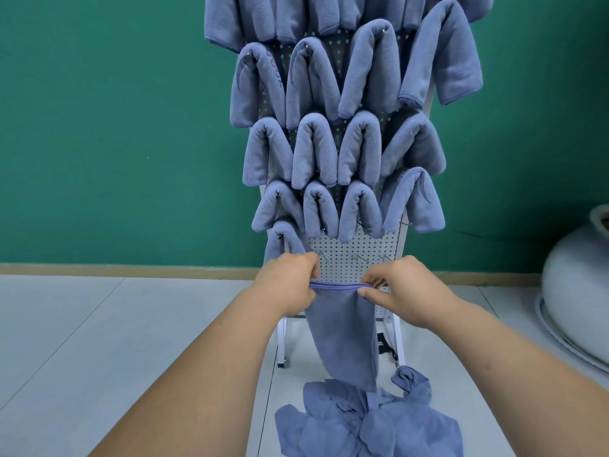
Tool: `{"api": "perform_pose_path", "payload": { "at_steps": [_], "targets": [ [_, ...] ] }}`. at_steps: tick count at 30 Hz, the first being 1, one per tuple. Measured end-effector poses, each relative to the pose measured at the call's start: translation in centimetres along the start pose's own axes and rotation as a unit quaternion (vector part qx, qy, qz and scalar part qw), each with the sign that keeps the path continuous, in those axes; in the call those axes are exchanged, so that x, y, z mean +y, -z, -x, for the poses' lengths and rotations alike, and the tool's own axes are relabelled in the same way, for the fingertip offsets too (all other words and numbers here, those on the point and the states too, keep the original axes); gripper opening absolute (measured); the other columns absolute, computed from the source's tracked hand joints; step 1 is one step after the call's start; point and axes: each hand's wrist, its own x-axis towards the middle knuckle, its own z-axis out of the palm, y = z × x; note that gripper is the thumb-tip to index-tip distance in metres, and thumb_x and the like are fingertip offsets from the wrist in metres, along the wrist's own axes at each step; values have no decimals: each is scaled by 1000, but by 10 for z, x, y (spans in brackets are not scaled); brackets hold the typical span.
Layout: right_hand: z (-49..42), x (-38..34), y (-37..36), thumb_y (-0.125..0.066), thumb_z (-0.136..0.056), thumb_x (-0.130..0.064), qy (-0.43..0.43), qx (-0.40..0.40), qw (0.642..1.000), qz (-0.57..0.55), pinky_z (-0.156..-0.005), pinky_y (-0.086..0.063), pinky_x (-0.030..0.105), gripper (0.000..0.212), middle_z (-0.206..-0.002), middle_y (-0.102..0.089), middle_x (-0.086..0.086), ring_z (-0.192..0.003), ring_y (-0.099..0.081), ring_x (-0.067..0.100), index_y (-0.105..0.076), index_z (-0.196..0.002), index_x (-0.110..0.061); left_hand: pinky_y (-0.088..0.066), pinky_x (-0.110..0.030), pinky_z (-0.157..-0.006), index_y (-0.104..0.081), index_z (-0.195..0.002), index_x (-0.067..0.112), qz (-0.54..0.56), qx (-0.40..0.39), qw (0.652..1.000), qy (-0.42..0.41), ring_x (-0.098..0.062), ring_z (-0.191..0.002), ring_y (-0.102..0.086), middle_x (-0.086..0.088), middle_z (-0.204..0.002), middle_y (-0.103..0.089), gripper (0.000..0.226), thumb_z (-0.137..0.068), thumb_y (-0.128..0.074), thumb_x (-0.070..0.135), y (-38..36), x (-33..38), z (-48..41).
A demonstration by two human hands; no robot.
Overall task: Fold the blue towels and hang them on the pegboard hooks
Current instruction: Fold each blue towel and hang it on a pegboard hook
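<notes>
a green wall [99,127] at the far side, a tan baseboard [131,269], pale floor tiles [99,324], a big white pot [580,291] at right.

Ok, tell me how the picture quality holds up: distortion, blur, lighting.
Head view: wide-angle stretch fans the pegboard wider toward the top; light is soft and even, no glare; the held towel, left hand and right hand look sharp, no motion blur.
</notes>
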Motion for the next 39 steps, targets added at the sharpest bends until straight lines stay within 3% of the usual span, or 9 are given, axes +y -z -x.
{"api": "perform_pose_path", "payload": {
  "at_steps": [4, 9, 15, 17, 21, 26, 31, 35, 39],
  "targets": [
    [0, -14, -9, -69, -96, -33, -4, -2, 996, -90, -71, -49, 26, 6, -77, -69, -14, -73, -63, 2, -67, -95, -28, -55, -30, -91, -62, -114, 38, 195, -74, 976, -58, -3, -102, -65, 19, -108, -69, 40, -80, -78, 49, -7, 15, 4],
    [-2, -22, -10, -64, -103, -34, -61, 39, 975, -211, -70, -48, 31, 8, -81, -71, -7, -71, -61, 7, -59, -99, -29, -42, -33, -64, -65, -91, 23, 236, 7, 970, -65, -11, -63, -47, 8, -68, -56, 21, -99, -67, 42, -3, 29, 3],
    [7, -30, 5, -70, -99, -42, -100, -57, 895, -431, -80, -53, 25, 30, -88, -74, -11, -83, -66, 3, -63, -124, -27, -51, -46, -79, -60, -93, 26, 188, 118, 968, -115, -20, -83, -60, 6, -83, -67, 22, -108, -50, 39, 8, 36, 6],
    [10, -26, 5, -81, -93, -29, -77, -111, 893, -428, -86, -58, 24, 38, -109, -79, -6, -99, -74, 7, -64, -127, -24, -51, -49, -83, -61, -101, 24, 153, 162, 964, -144, -22, -89, -62, 6, -92, -69, 25, -109, -45, 40, 13, 38, 5],
    [11, -7, -4, -86, -85, -11, -73, -135, 934, -322, -81, -59, 24, 35, -97, -80, -9, -90, -76, 8, -70, -114, -21, -46, -51, -88, -64, -109, 25, 126, 247, 944, -178, -21, -98, -61, 10, -102, -68, 26, -111, -41, 36, 29, 38, 6],
    [13, 30, -15, -88, -77, -33, -100, -167, 974, -113, -79, -60, 31, 22, -88, -77, -16, -83, -73, 11, -74, -94, -29, -47, -35, -93, -65, -111, 26, 260, 322, 906, -91, -11, -102, -62, 13, -106, -68, 20, -111, -45, 29, 39, 19, 9],
    [17, 58, -9, -88, -80, -37, -145, -164, 973, -77, -75, -59, 32, 16, -81, -76, -11, -76, -69, 12, -80, -88, -26, -41, -14, -73, -61, -103, 30, 330, 315, 889, 33, -3, -89, -60, 13, -94, -67, 16, -111, -47, 27, 32, -15, 7],
    [18, 59, 0, -84, -87, -34, -186, -41, 960, -205, -60, -39, 30, 26, -68, -66, 2, -62, -48, 15, -70, -76, -15, -42, -34, -74, -62, -105, 15, 315, 278, 892, 164, -24, -89, -59, 1, -97, -66, 20, -110, -46, 25, 18, -37, 2],
    [14, 47, 12, -71, -100, -30, -204, 102, 897, -377, -82, -53, 42, 8, -95, -78, -5, -88, -69, 21, -74, -100, -23, -35, -34, -67, -54, -83, 14, 460, 222, 820, 258, -24, -79, -45, -2, -83, -54, 20, -100, -49, 24, 11, -41, 1]
  ]
}}
